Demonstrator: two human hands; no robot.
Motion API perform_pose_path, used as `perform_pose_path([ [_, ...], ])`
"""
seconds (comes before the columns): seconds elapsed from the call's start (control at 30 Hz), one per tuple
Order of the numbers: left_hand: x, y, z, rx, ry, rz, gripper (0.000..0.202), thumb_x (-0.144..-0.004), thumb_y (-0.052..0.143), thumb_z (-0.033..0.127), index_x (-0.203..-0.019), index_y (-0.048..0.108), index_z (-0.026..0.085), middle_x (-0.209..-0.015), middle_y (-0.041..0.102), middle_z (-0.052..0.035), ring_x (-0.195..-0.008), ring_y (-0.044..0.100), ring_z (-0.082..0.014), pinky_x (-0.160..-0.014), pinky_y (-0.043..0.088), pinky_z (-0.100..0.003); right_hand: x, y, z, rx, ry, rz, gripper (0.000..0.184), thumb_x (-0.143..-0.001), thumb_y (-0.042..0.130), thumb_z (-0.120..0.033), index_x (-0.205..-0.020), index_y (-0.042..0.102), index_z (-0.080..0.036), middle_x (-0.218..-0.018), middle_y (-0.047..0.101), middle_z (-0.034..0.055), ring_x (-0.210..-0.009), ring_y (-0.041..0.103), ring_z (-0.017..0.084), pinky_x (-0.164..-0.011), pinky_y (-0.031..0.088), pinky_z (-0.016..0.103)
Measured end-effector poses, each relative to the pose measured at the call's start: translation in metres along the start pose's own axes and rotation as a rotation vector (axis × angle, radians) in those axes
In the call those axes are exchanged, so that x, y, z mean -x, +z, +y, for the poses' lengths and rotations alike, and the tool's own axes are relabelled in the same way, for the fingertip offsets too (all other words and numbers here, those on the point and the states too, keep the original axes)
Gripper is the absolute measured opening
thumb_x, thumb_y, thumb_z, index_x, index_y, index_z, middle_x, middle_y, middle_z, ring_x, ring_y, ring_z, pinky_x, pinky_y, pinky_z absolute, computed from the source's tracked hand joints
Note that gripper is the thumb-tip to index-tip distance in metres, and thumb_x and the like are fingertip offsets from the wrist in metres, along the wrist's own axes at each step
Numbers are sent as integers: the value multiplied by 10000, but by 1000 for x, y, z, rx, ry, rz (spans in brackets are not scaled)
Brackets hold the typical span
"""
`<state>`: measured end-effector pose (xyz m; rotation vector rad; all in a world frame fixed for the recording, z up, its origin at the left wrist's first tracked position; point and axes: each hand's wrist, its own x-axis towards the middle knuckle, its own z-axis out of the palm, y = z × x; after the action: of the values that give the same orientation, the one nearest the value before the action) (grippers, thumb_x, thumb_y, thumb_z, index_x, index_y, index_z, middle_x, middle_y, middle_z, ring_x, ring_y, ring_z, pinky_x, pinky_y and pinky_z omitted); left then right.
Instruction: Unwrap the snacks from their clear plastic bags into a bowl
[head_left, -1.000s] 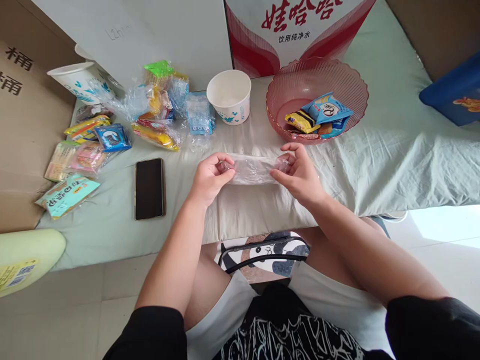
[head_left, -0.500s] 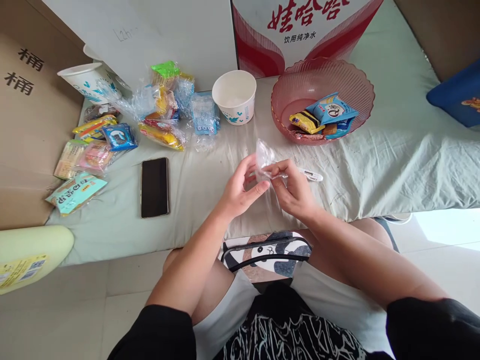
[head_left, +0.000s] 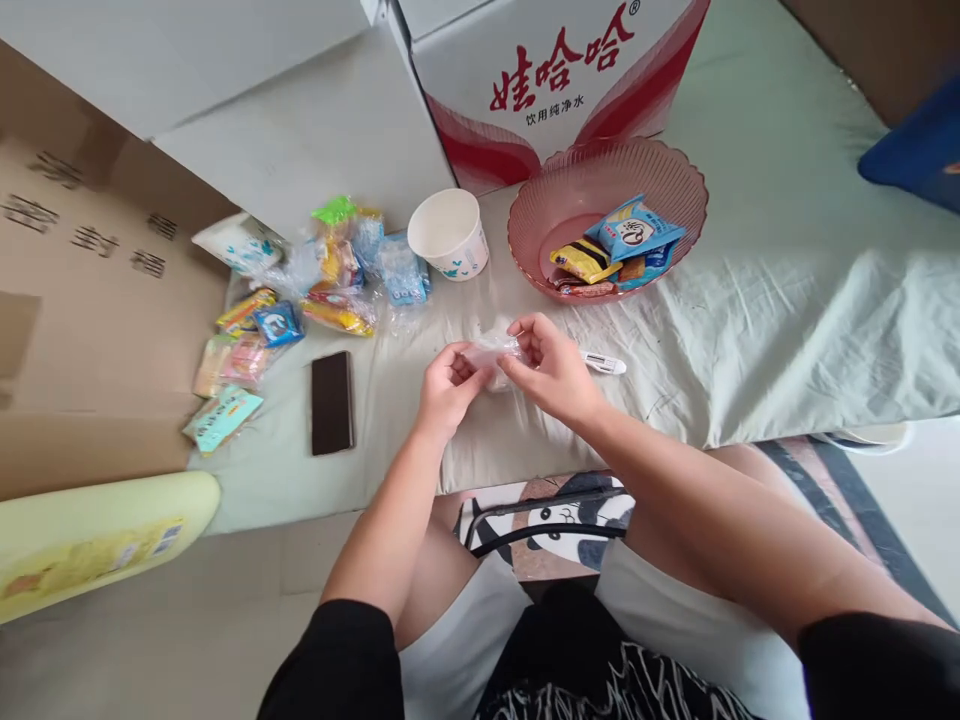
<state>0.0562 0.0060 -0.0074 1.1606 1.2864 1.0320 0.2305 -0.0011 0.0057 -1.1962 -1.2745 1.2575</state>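
Observation:
Between my hands is a clear plastic bag [head_left: 493,358], crumpled and see-through. My left hand [head_left: 450,385] pinches its left side between thumb and fingers. On the other side my right hand [head_left: 551,365] grips it, with fingertips at the upper right edge. Just right of my right hand a white pen-shaped device with a small dark display [head_left: 604,363] lies on the cloth. Behind the hands stands a white paper tub with blue-green leaf prints [head_left: 450,240]. A pink ribbed bowl [head_left: 679,180] beyond them holds several wrapped snacks [head_left: 634,228].
A black phone [head_left: 332,403] lies left of my hands on the pale green cloth [head_left: 757,330]. Several packaged snacks [head_left: 337,315] cluster at the back left beside another paper tub [head_left: 240,243]. Boxes, including a red-and-white carton [head_left: 555,90], stand behind. A yellow-green container [head_left: 105,540] is at left.
The bag, upright and gathered at my right fingertips before, now lies lower and flatter between both hands. My left fingers have closed onto it. The camera view has tilted and shifted.

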Motion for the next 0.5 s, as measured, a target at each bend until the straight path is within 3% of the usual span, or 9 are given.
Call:
perform_pose_path([
  [0.13, -10, -14, 10, -165, 184, 294, 418, -687, 805, 501, -826, 515, 234, -742, 581, 35, -704, 597, -143, -695, 492, -273, -1, -3, -10, 10, -58, -26, 188, -873, 578, -400, -958, 525, -241, -785, 623, -15, -668, 562, 147, -664, 426, 303],
  [0.23, -44, -26, 48, -430, 439, 497, 190, -796, 658, 315, -795, 484, 240, -762, 536, 24, -782, 584, -174, -744, 471, -296, -3, -4, -13, 80, -61, -85, 85, -906, 500, -326, -904, 524, -244, -719, 614, -18, -632, 547, 156, -661, 400, 307],
  [0.3, -81, -28, 81, -665, 575, 544, 231, -761, 636, 178, -699, 423, 240, -702, 468, 18, -794, 565, -196, -771, 453, -315, -6, -3, -12, 128, -59, -105, 71, -909, 478, -287, -879, 527, -245, -692, 614, -18, -626, 547, 166, -665, 388, 311],
  [0.37, -124, -27, 108, -904, 588, 448, 326, -706, 666, 85, -656, 386, 244, -696, 480, 7, -878, 601, -230, -862, 456, -340, -9, -2, -10, 167, -65, -122, 77, -905, 470, -259, -870, 538, -247, -694, 623, -9, -641, 557, 180, -674, 384, 313],
  [0.43, -165, -22, 122, -1051, 465, 230, 328, -667, 700, 31, -634, 446, 236, -708, 546, -11, -951, 636, -258, -902, 463, -347, -12, -1, -8, 194, -72, -144, 100, -900, 457, -235, -875, 553, -249, -704, 631, 2, -664, 572, 195, -684, 386, 315],
  [0.5, -197, -14, 122, -1084, 284, 5, 359, -605, 733, -28, -576, 476, 220, -633, 559, -10, -903, 654, -252, -889, 473, -333, -15, -1, -6, 220, -78, -163, 122, -898, 449, -224, -888, 568, -249, -720, 642, 14, -695, 590, 209, -693, 386, 317],
])
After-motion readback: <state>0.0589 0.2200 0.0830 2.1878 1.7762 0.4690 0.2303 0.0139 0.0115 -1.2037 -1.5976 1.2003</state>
